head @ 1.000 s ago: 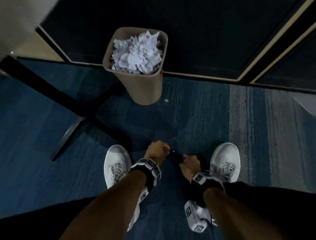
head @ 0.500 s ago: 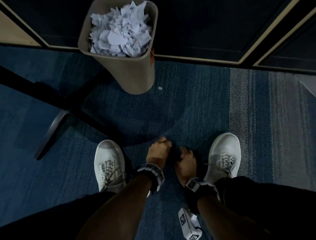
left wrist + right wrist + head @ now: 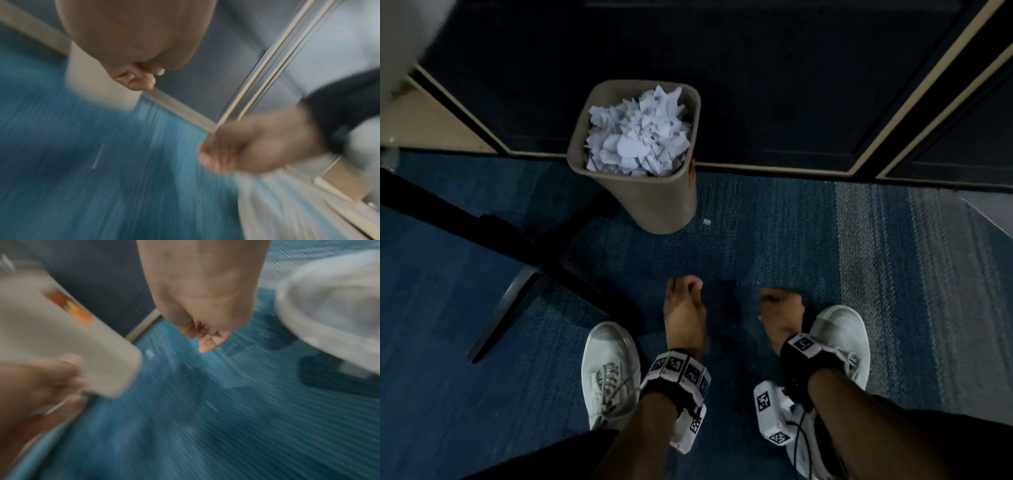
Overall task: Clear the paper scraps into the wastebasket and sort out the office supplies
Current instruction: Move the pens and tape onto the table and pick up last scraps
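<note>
the person's left hand [image 3: 685, 317] hangs low over the blue ribbed carpet floor [image 3: 774, 246], between the two white lace-up sneakers; its grip is narrow, fingers curled in with the tips bunched together, and the blurred left wrist view shows a small pale bit at the fingertips [image 3: 144, 78], though whether it is a pinched scrap or a fingernail cannot be told. the right hand [image 3: 782, 317] hangs just beside the right white sneaker [image 3: 839, 329], apart from the left hand, its fingers also curled inward; the right wrist view is smeared and shows the fingertips [image 3: 209, 342] folded toward the palm, and whether they hold anything cannot be told. both wrists wear black bands with white marker-printed blocks.

the tan plastic wastebasket [image 3: 654, 202] stands upright on the carpet, ahead of the hands and a little to the left, close against the dark panel with pale trim [image 3: 774, 102]. it is heaped to the rim with white torn paper scraps [image 3: 637, 137]. one tiny white paper scrap [image 3: 707, 221] lies on the carpet just beside the wastebasket's right side, well apart from both hands.

the left white sneaker [image 3: 609, 370] stands near a grey metal furniture foot [image 3: 503, 308] that angles across the carpet at the left.
</note>
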Available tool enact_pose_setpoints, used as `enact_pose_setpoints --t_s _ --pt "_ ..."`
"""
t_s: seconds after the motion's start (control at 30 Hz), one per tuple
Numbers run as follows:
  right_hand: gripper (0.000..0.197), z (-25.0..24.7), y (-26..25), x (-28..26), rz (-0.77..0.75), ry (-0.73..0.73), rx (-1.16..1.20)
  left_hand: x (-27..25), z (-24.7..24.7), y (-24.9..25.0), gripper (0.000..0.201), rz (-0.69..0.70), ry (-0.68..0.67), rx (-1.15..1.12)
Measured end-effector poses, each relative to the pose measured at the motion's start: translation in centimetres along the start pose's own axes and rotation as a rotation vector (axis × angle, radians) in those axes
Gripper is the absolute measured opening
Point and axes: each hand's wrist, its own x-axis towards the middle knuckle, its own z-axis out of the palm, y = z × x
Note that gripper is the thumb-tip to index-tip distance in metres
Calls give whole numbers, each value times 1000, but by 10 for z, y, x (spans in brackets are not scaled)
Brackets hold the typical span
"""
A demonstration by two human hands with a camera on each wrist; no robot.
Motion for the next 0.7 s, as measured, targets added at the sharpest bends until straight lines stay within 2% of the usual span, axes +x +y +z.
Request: enact_pose_setpoints --t_s 0.1,0.13,0.2,0.3,0.4,0.53,0.6,0.7 --pt "45 -6 -44 16 -14 54 171 32 -33 44 11 156 192 -84" --pt "44 -10 -72 15 -50 59 266 45 -47 60 9 206 262 -116" --pt "30 -18 -131 14 -183 20 422 68 -76 87 7 288 367 -153" --pt "16 -27 -219 7 -485 -68 460 108 -114 112 8 370 439 -120" --pt "13 -29 -282 6 -655 -168 365 155 -140 118 10 346 426 -36" --pt "12 -29 -305 14 -633 -236 365 195 -146 104 25 281 274 141" --pt "11 -28 -292 26 -523 -221 451 194 -148 101 19 270 291 139" --pt "14 -17 -249 53 -288 -197 566 161 -132 109 8 380 342 47"
